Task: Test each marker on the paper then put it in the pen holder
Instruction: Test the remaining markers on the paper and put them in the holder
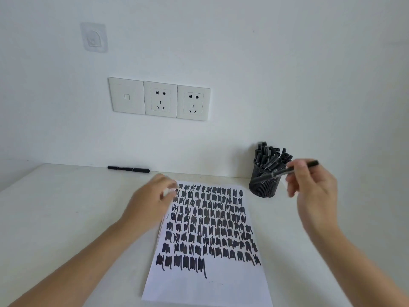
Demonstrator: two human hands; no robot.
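Head view: the right hand (314, 187) pinches a black marker (276, 173) between thumb and fingertips, raised above the table (66, 207). The marker lies nearly level, its left end crossing in front of the mesh pen holder (263, 189). The holder stands near the wall, just beside the far right corner of the paper (208, 284), and is packed with a bundle of markers (269, 156). Rows of black scribbles cover most of the paper. The left hand (152, 196), blurred, rests at the paper's far left corner; I cannot tell whether its fingers grip anything. A lone marker (129, 169) lies by the wall, well apart to the left
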